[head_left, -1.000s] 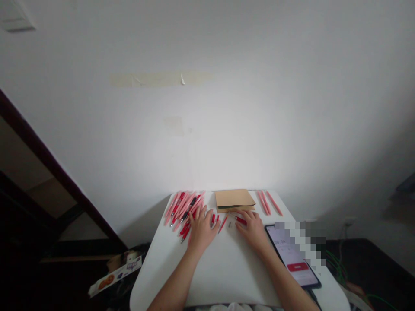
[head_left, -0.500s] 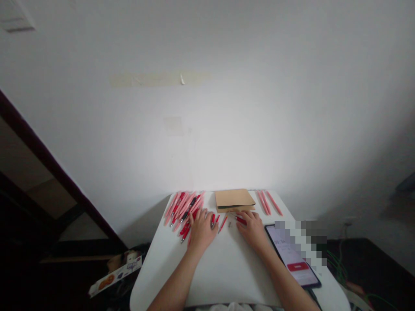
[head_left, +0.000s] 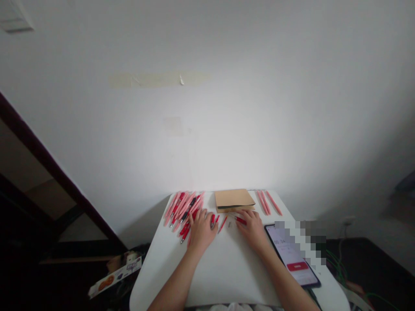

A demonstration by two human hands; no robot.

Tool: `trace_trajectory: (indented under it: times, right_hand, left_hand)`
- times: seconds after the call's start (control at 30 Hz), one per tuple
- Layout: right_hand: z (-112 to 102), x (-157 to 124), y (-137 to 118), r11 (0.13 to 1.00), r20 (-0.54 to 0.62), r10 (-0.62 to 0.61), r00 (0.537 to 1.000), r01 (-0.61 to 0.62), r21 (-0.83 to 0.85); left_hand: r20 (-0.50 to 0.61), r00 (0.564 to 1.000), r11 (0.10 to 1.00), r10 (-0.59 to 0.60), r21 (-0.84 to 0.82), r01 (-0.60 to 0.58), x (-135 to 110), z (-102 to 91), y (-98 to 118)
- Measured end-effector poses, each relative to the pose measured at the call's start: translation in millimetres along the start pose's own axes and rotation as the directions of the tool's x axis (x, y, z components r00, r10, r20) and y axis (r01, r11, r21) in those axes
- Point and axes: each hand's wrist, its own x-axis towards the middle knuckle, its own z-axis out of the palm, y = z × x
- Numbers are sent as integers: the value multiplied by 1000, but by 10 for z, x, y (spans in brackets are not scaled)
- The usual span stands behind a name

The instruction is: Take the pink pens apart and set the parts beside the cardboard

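Note:
My left hand [head_left: 202, 231] lies palm down on the white table, fingers stretched out and apart, at the right edge of a pile of pens [head_left: 183, 207], pink, red and black. Beside its thumb is a short red pen part [head_left: 212, 220]. My right hand [head_left: 253, 228] also rests flat with its fingers extended, and a red pen barrel [head_left: 240, 220] shows by its thumb, partly covered. Between the hands lie a thin red refill [head_left: 222, 224] and a tiny metallic piece [head_left: 230, 224], perhaps a spring. Neither hand visibly grips anything; the undersides are hidden.
Behind the hands a brown cardboard folder or notebook [head_left: 234, 198] lies near the wall. Three pink pens [head_left: 265, 203] are at the back right. A phone [head_left: 292, 257] showing a timer lies beside my right forearm. The table [head_left: 227, 276] meets the wall at its far edge.

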Motion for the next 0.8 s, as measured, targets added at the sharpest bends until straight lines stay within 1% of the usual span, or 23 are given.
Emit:
trace_trajectory:
  times: [0.07, 0.17, 0.23, 0.47, 0.8]
  right_hand:
    - [-27, -1, -26, 999, -23, -46, 999, 46, 17]
    - [-53, -14, -81, 993, -26, -120, 992, 121, 15]
    - [-54, -28, -121, 990, -21, -139, 990, 138, -5]
    - [-42, -46, -205, 991, -22, -79, 997, 76, -109]
    - [-37, -37, -213, 988, -22, -77, 997, 73, -138]
  left_hand:
    - [0, 1000, 1000, -1, 5, 1, -3, 2, 1]
    - [16, 1000, 1000, -9, 11, 9, -6, 5, 5]
    - [27, 999, 1000, -17, 17, 16, -4, 4, 9]
    - [41, 999, 1000, -22, 22, 21, 6, -23, 24]
    - [31, 999, 999, -17, 32, 16, 11, -36, 29]
